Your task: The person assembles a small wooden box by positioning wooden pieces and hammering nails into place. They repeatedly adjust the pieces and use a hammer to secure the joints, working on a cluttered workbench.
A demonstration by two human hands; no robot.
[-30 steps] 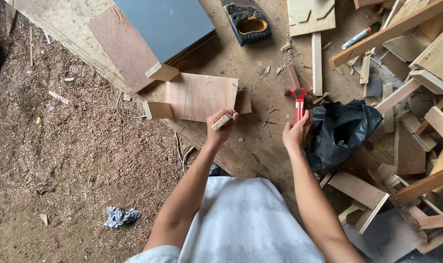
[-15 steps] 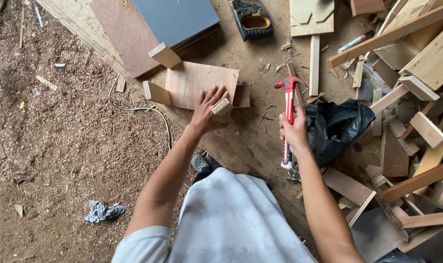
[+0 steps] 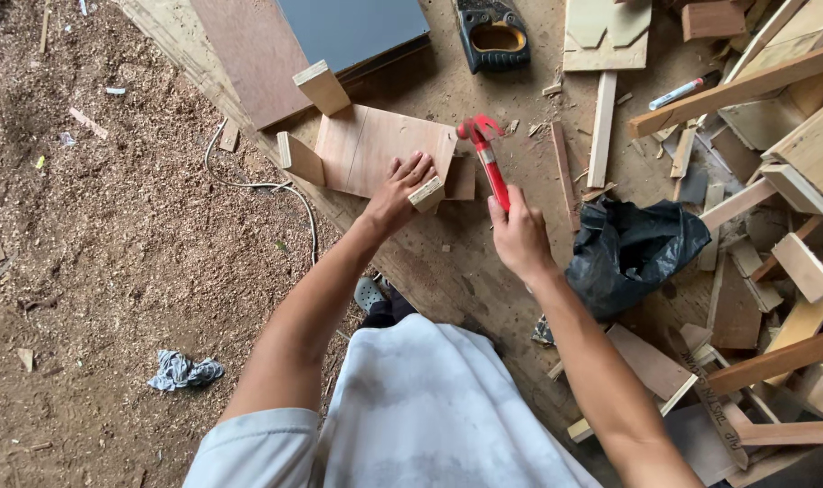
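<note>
Hammer point(image 3: 485, 155) right of plywood point(image 3: 381, 149) — bag point(image 3: 633, 255) beyond

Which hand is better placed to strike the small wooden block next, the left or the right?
The right hand, probably: it already grips the red hammer, head raised near the small wooden block. The left hand is occupied holding that block against the plywood panel.

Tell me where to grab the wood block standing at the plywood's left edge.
Grip the block across its two broad faces, coming from above. It stands on edge, thin and upright, with its top free; the plywood butts one side, so pinch near the top. The left hand holds another block, and the right hand holds the hammer.
</note>
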